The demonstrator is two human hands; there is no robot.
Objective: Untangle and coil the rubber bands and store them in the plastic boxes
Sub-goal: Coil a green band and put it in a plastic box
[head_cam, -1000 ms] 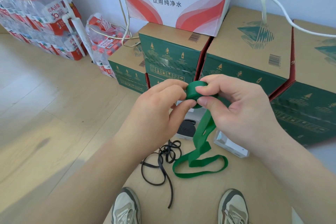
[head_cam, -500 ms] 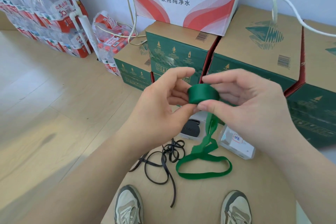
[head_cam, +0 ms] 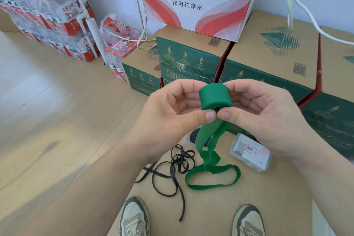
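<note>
Both hands raised over the cardboard sheet [head_cam: 210,214]. I see the left hand [head_cam: 168,113] and right hand [head_cam: 268,117] pinching the rolled green band [head_cam: 213,96] between thumbs and curled fingers. Its tail hangs to a loop mid-sheet. Black band [head_cam: 178,168] lies loose by the sheet's left edge, plastic box [head_cam: 251,152] toward its far right. Wood floor [head_cam: 47,111] left; green cartons [head_cam: 268,59] and bottle packs [head_cam: 47,15] along the wall.

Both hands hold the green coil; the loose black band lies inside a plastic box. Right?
No. The head view shows the loose black band on the cardboard, not in a box; left hand and right hand hold the green coil.
</note>
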